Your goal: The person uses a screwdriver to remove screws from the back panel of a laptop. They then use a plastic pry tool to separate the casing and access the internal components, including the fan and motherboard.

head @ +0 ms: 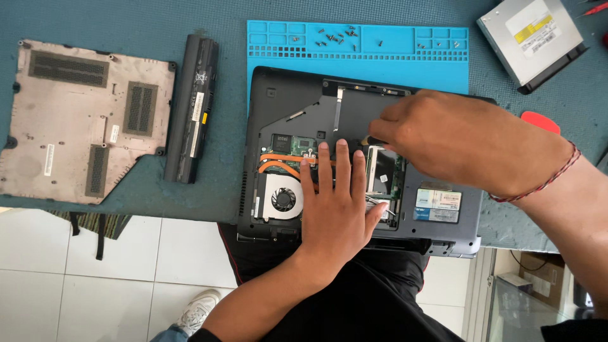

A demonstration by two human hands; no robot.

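Observation:
An opened dark laptop [282, 101] lies upside down in front of me, its cooling fan [283, 199], copper heat pipes [278, 163] and circuit board exposed. My left hand [335, 206] rests flat on the laptop's inside, fingers spread over the heat pipes beside the fan. My right hand [462, 139] reaches in from the right, its fingers pinched around a small dark tool [373, 140] whose tip touches the board area near the memory slot. The tool is mostly hidden by the fingers.
A blue work mat [392, 63] behind the laptop holds several loose screws [332, 37]. To the left lie a long black battery [192, 107] and the removed bottom cover [85, 120]. An optical drive [531, 39] sits at the back right, with a red pick [540, 121] near it.

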